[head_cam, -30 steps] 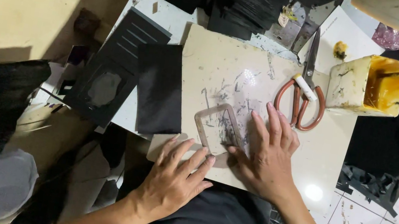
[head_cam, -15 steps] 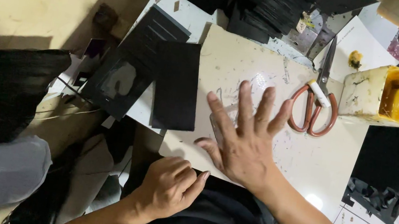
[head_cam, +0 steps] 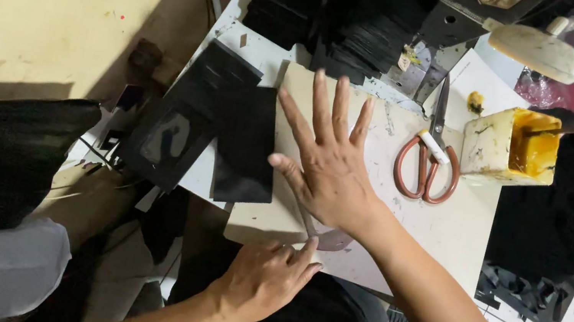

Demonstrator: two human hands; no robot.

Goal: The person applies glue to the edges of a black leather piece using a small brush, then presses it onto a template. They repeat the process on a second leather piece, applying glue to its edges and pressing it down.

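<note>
Head view, looking down on bench (head_cam: 446, 234). Right hand (head_cam: 332, 169) flat, fingers spread, palm down on pale cutting board (head_cam: 277, 218). Left hand (head_cam: 267, 278) loosely curled at board's near edge, fingertips touching thin clear template (head_cam: 332, 238) that shows from under right palm. Black sheet (head_cam: 247, 143) just left of board. Red-handled scissors (head_cam: 428, 165) to right, beside yellow-stained glue pot (head_cam: 511, 144). Black cut pieces (head_cam: 357, 17) stacked at far edge.

Hardly any packaging visible: only a crumpled pink plastic bag (head_cam: 540, 87) at about one o'clock, beside the yellow-stained glue tub (head_cam: 511, 144). No labels, signs or screens clearly made out.
</note>
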